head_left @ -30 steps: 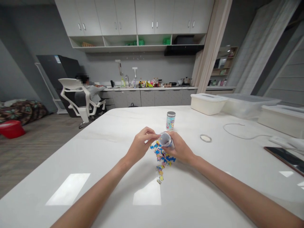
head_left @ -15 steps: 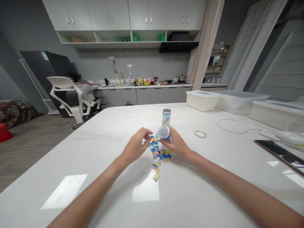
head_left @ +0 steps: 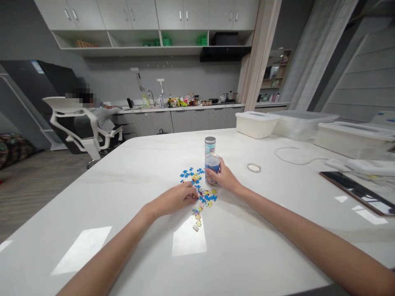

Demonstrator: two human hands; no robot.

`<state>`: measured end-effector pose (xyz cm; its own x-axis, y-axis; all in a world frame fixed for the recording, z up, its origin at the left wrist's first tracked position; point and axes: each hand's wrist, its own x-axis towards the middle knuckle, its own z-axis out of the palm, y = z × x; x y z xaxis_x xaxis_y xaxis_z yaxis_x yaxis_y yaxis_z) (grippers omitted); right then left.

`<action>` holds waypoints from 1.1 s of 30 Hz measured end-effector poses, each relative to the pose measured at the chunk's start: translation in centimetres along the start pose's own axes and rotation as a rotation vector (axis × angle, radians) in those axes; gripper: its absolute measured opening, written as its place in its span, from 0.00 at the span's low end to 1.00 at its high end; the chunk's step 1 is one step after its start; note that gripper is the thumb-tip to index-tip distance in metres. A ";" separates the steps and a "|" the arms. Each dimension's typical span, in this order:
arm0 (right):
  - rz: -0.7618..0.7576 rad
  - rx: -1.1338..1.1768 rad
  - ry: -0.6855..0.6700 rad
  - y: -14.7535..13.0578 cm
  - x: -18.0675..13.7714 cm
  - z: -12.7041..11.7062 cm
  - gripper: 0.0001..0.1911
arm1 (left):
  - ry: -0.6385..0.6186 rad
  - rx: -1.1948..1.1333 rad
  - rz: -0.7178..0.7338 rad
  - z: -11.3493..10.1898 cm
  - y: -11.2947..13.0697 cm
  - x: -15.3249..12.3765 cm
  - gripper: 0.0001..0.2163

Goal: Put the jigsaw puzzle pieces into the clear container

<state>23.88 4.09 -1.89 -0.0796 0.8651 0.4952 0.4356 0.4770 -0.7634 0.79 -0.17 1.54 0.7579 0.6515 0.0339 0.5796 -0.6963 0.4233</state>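
My right hand (head_left: 224, 178) is wrapped round a small clear jar (head_left: 212, 166) that stands upright on the white table (head_left: 129, 172). Just behind it stands a second jar (head_left: 210, 145) with a grey lid and a colourful label. A scatter of small coloured puzzle pieces (head_left: 199, 193) lies between my hands. My left hand (head_left: 175, 199) rests low on the table at the left edge of the pieces, fingers curled onto them.
A small ring-shaped lid (head_left: 254, 167) lies right of the jars. White lidded bins (head_left: 257, 123) stand at the back right, with a cable (head_left: 290, 158) and a dark tablet (head_left: 358, 191) near the right edge. A person sits in a white chair (head_left: 80, 127) by the kitchen counter.
My right hand turned the tipped jar upright and set it on the table. My left hand dropped from the jar's mouth onto the spilled pieces. The view shifted left.
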 end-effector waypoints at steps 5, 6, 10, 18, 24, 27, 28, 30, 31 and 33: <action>-0.018 0.002 -0.001 -0.1 0.0 -0.1 0.23 | 0.078 0.017 0.074 0.2 -0.4 0.1 0.07; -0.027 0.003 0.000 -0.2 0.0 -0.1 0.23 | 0.122 0.032 0.085 0.1 -0.5 0.1 0.08; -0.094 -0.016 -0.026 -0.9 -0.2 -0.2 0.22 | 0.482 0.091 0.148 -0.4 -0.2 0.5 0.08; -0.445 -0.203 -0.134 -3.0 -1.4 -0.1 0.26 | 0.975 0.195 0.236 -1.3 1.7 0.2 0.05; -0.500 -0.351 -0.235 -3.8 -1.9 0.2 0.29 | 0.842 0.288 0.271 -1.0 1.4 0.3 0.06; -0.463 -0.306 -0.217 -3.6 -1.8 0.0 0.28 | 0.811 0.251 0.239 -1.1 1.2 0.2 0.07; -0.448 -0.279 -0.202 -3.5 -1.7 -0.1 0.28 | 0.817 0.226 0.225 -1.2 1.3 0.2 0.06; -0.411 -0.219 -0.162 -3.2 -1.5 -0.2 0.27 | 0.810 0.166 0.200 -1.4 1.5 0.1 0.05; -0.388 -0.190 -0.138 -3.0 -1.4 -0.3 0.26 | 0.773 0.136 0.191 -1.5 1.7 0.1 0.05; -0.319 -0.140 -0.094 -2.5 -1.1 -0.3 0.25 | 0.589 0.090 0.185 -1.7 2.0 -0.1 0.06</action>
<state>23.12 1.90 -0.37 -0.3105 0.6898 0.6540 0.4935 0.7050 -0.5093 1.32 -1.14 3.95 0.5710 0.5563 0.6038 0.4965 -0.8197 0.2857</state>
